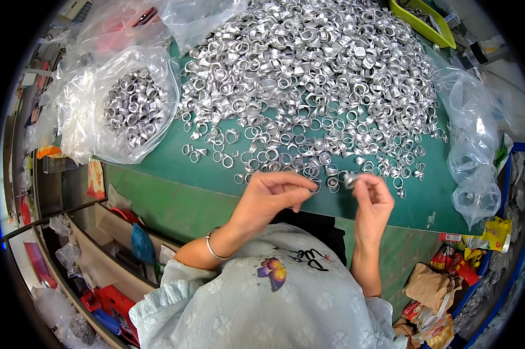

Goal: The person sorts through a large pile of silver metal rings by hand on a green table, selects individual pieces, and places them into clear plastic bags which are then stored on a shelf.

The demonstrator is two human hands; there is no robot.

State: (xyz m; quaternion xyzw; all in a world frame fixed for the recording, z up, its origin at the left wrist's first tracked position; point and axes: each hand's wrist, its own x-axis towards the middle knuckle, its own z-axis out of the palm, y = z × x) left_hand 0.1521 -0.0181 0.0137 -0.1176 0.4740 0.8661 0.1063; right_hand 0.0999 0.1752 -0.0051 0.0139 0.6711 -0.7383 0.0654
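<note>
A large heap of silver-coloured metal rings [309, 52] covers the far part of the green table [181, 174] and thins into loose rings toward me. At the near edge of the heap, my left hand [274, 195] pinches a ring [315, 187] between thumb and fingertips, which partly hide it. To its right, my right hand [374, 200] is closed at the fingertips on another ring [350, 180], slightly blurred. Both hands are just above the near side of the table, a short way apart.
An open clear plastic bag [169, 110] with more rings stands at left. A crumpled clear bag [475, 157] hangs over the right edge. A yellow-green tray [446, 35] sits far right. Shelving [93, 250] is at lower left; snack packets [454, 262] lie at lower right.
</note>
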